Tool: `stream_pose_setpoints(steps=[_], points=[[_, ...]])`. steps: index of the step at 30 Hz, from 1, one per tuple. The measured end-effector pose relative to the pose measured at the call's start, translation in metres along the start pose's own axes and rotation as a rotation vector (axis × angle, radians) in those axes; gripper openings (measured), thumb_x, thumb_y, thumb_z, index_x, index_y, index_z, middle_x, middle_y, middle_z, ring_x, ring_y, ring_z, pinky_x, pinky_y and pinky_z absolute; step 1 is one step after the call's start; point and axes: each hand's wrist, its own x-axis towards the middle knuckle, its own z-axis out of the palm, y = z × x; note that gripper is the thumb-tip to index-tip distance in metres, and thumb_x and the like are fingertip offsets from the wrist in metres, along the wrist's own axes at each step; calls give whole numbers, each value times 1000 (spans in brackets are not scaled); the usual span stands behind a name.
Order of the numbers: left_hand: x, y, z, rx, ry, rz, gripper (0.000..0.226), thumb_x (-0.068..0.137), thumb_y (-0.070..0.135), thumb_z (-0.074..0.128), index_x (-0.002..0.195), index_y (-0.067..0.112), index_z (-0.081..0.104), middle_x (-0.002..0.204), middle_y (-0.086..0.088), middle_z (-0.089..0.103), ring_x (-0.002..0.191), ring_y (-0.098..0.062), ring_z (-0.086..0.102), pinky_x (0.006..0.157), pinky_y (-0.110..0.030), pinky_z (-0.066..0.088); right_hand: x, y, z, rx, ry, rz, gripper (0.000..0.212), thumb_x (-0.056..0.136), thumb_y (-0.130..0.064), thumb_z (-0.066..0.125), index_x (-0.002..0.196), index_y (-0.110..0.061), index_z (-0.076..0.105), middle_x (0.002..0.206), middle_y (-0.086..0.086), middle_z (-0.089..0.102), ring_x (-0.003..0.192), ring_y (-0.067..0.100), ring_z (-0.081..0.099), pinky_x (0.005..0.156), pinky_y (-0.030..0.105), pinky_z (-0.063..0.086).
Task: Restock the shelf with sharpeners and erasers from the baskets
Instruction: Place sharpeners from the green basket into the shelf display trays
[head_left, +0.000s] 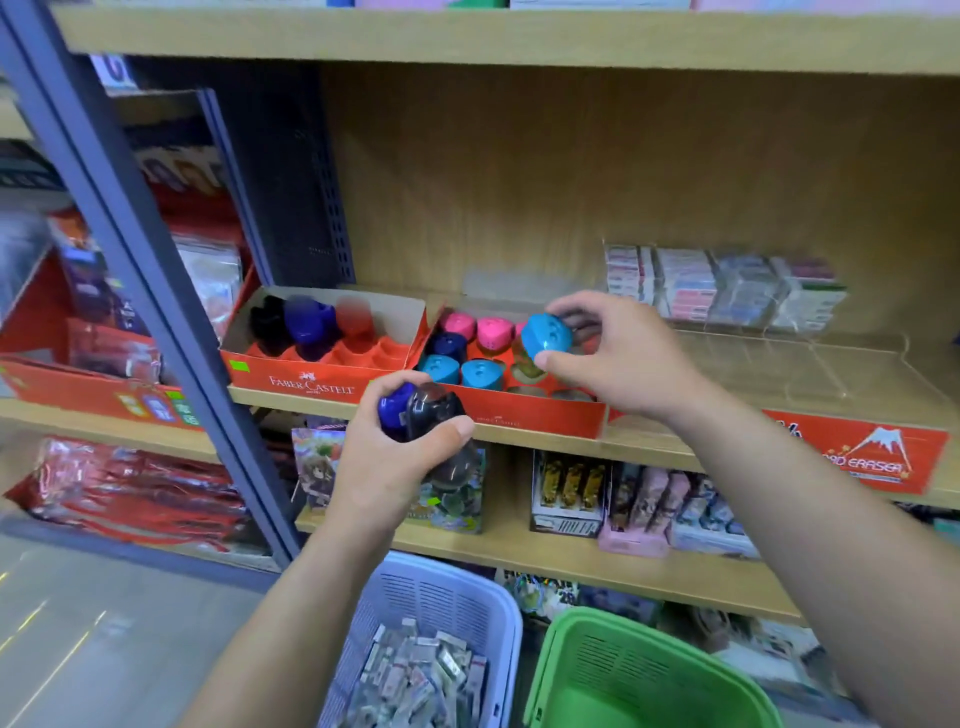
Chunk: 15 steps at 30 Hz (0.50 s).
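- Lowest in the frame, centre: lilac basket (441, 592), heaped with small wrapped erasers (421, 675).
- Just right of it, at bottom right: green basket (623, 621), standing close beside the lilac one.
- Mid-frame, left of centre: left hand (384, 462), fingers and thumb curled round two sharpeners side by side, a dark blue sharpener (396, 410) and a black sharpener (434, 410), held in front of the wooden shelf (675, 447) edge.
- Right of centre, slightly higher: right hand (618, 358), thumb and fingertips pinching a light blue sharpener (546, 336) over the right red tray (540, 421).
- Inside that tray: pink sharpeners (491, 332) along the back, one navy sharpener (449, 345), two teal-blue sharpeners (462, 371) in front, round sockets showing at front right.
- Left of it, edges touching: Faber-Castell tray (311, 382), with black, blue and red sharpeners grouped at its back left.
- Upper right, same shelf: wrapped eraser packs (727, 291) in a clear holder, well apart from both hands.
- Below those, on the shelf front: red eraser label (857, 457).
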Motion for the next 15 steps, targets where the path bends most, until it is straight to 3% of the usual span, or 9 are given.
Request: stream_pose_setpoints(steps=[3,8,12,15], points=[[2,-6,-6,-18,19,-31,51,60,20,84,106,26,65,80,16,69,74,-8,67,69,-31,61,17,2,0,-146,-135,20,46,79,-31,83,123,-29,67,108,-10,68,96,9,66,93,34,55],[5,-10,-14,-31,11,-53,52,61,16,90,106,28,65,83,11,71,74,-9,70,63,-26,57,27,15,6,-144,-251,39,40,75,-41,84,111,-41,68,101,-15,70,93,7,68,93,40,57],[7,-10,-18,-25,26,-64,55,51,31,89,100,35,67,84,14,71,77,-10,70,66,-28,58,26,20,14,-235,-313,53,51,56,-75,67,101,-51,63,99,-23,68,94,1,67,103,43,48],[6,-10,-18,-21,27,-59,52,56,27,87,102,33,66,82,15,71,76,-9,70,66,-25,58,25,17,14,-323,-321,26,39,71,-73,62,104,-53,60,94,-29,63,95,-2,64,110,44,40]])
